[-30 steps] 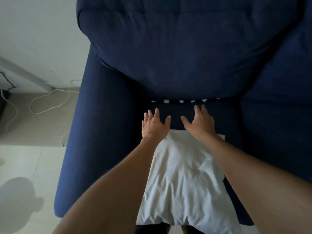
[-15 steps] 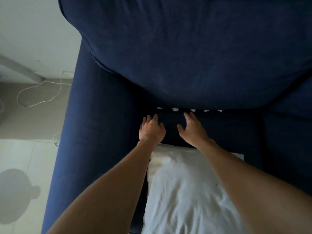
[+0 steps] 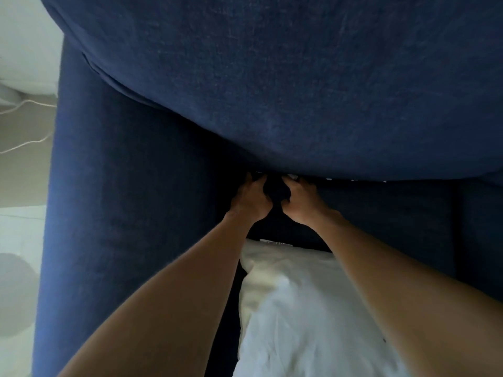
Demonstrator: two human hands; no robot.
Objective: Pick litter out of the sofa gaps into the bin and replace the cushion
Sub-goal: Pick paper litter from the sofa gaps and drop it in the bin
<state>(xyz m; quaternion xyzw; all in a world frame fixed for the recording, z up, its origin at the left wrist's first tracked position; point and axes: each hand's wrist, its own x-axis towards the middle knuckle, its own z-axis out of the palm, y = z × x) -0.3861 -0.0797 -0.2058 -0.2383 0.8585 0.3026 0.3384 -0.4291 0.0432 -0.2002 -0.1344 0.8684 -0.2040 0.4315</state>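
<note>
Navy fabric filled most of the head view: the sofa's back cushion [image 3: 272, 85] bulged across the frame from 10 o'clock to 2 o'clock, and the left armrest [image 3: 122, 213] ran down the 9 o'clock side. Both bare forearms reached up from 6 o'clock toward the centre. The left hand [image 3: 249, 201] and the right hand [image 3: 300, 201] sat just beside each other at the dark gap [image 3: 275, 186] where the back cushion met the seat [image 3: 381, 213]. Their fingers curled forward into that gap, with the tips hidden under the overhang of the cushion, so I could not tell whether either hand held anything. At the lip of the gap, small pale scraps of litter [image 3: 292, 176] showed just beside the right hand's fingers, and a few more specks lay along the seam toward 3 o'clock. A white cushion [image 3: 299, 308] lay on the seat toward 6 o'clock, between the 2 forearms, its far edge apart from the hands. At 9 o'clock, beyond the armrest, a white cable [image 3: 24, 144] trailed over the pale floor [image 3: 19, 227].
</note>
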